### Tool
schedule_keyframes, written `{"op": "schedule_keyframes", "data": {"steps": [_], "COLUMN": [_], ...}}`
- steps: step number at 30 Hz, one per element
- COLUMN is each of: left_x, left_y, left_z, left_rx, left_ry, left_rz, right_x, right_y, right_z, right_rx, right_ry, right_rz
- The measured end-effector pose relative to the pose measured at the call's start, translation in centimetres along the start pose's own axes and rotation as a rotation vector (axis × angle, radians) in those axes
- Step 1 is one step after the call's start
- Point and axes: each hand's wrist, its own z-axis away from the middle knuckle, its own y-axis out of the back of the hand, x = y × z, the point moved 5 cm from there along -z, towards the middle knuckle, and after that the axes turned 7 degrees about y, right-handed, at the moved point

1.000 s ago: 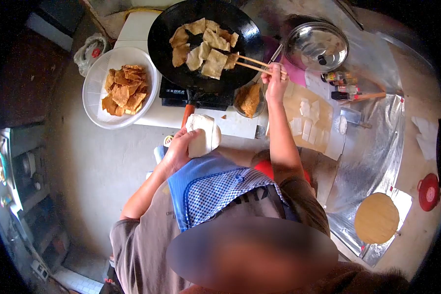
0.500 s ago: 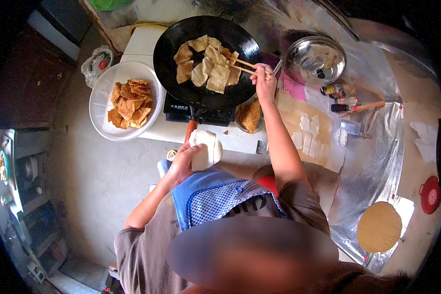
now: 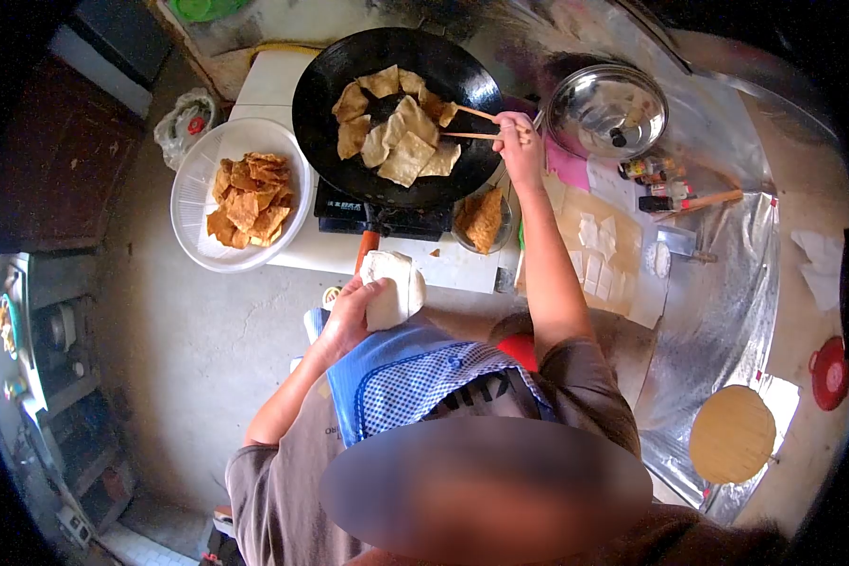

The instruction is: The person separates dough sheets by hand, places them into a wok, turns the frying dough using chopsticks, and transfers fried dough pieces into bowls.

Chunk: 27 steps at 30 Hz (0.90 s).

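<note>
My right hand (image 3: 519, 149) is closed around a pair of wooden chopsticks (image 3: 471, 135). Their tips reach into a black wok (image 3: 335, 174), spread apart at the right side of the pieces. Several pale golden, flat dough pieces (image 3: 407, 158) lie overlapping in it. In my left hand (image 3: 353, 309) is a folded white bundle (image 3: 396, 294), seemingly cloth, below the wok's orange-brown handle (image 3: 367, 248). The handle's lower end is hidden, so I cannot tell whether the hand grips it too.
A portable stove (image 3: 339, 212) stands under the wok. To the left is a white plastic basket (image 3: 193, 222) of browned fried pieces (image 3: 248, 200). A small bowl (image 3: 505, 236) with fried pieces, a steel basin (image 3: 589, 94), seasoning bottles (image 3: 646, 170) and a board (image 3: 575, 208) with white sheets lie to the right.
My right hand has moved slightly right with the chopsticks, whose tips have spread apart. Dough pieces in the wok have shifted, and one at the right now lies lower. My left hand stays nearly still.
</note>
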Motion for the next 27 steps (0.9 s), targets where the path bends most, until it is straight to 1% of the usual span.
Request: {"op": "schedule_keyframes", "data": {"steps": [2, 3, 4, 7, 9, 10, 12, 13, 14, 16, 18, 21, 23, 24, 26, 27], "left_x": [0.0, -0.1, -0.2, -0.4, -0.5, -0.4, -0.4, -0.5, -0.5, -0.8, -0.9, -0.9, -1.0, -1.0, -0.9, -1.0], "left_y": [-0.1, 0.0, 0.2, 0.5, 0.3, 0.1, 0.1, 0.1, 0.1, 0.3, 0.2, -0.2, -0.4, -0.4, -0.6, -0.6], "left_z": [0.2, 0.0, -0.1, -0.3, -0.3, -0.1, 0.1, 0.0, -0.1, -0.3, -0.4, -0.3, -0.3, -0.2, 0.1, 0.1], "left_rx": [-0.007, -0.005, -0.016, -0.025, -0.024, -0.018, -0.015, -0.030, -0.045, -0.038, -0.029, -0.022, -0.042, -0.041, -0.053, -0.050], "left_ry": [0.001, 0.001, 0.002, 0.001, -0.001, -0.005, -0.006, -0.011, -0.017, -0.017, -0.020, -0.030, -0.025, -0.026, -0.019, -0.021], "left_rz": [0.036, 0.037, 0.031, 0.022, 0.020, 0.028, 0.036, 0.044, 0.052, 0.030, 0.008, -0.024, -0.017, -0.017, 0.002, 0.003], "right_x": [-2.0, -1.5, -1.4, 0.1, 1.6, 1.7, 2.6, 3.1, 3.3, 5.8, 6.5, 6.2, 5.4, 4.9, 2.6, 1.9], "right_y": [-1.5, -2.0, -2.6, -2.6, -0.3, 0.7, 2.5, 3.1, 3.4, 4.4, 4.9, 5.5, 6.0, 6.0, 5.3, 4.9], "right_z": [0.2, 0.4, 0.6, 0.8, 0.4, 0.3, 0.2, 0.0, -0.3, -0.5, -0.8, -0.7, 0.0, 0.5, 1.4, 1.9], "right_rx": [-0.180, -0.263, -0.283, -0.242, 0.019, 0.095, 0.344, 0.410, 0.410, 0.587, 0.590, 0.595, 0.590, 0.590, 0.462, 0.460], "right_ry": [0.334, 0.357, 0.459, 0.436, 0.169, 0.164, 0.085, 0.026, 0.027, -0.122, -0.142, -0.104, -0.049, -0.049, 0.076, 0.075], "right_rz": [0.432, 0.467, 0.452, 0.373, 0.120, -0.030, -0.274, -0.440, -0.438, -0.586, -0.614, -0.608, -0.501, -0.500, -0.375, -0.377]}}
